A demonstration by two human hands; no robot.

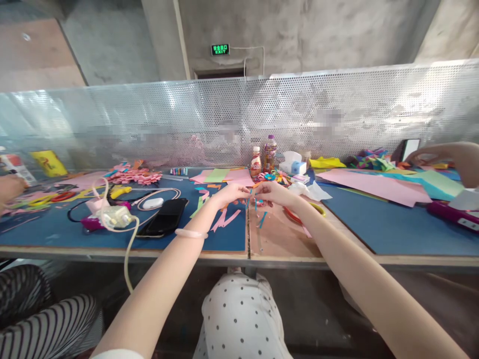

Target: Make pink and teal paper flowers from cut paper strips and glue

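Paper strips point(250, 195), thin and blue, hang roughly vertical between your left hand point(232, 193) and right hand point(273, 193), both pinched shut on them, fingertips nearly meeting, above the worktop point(284, 234) seam.

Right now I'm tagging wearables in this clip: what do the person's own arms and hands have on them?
Both forearms are bare, with no sleeves reaching them. The left hand has a pale pink, smooth, ring-shaped bangle around its wrist. The right hand shows no glove, watch or band. Rings, if any, are too small to tell.
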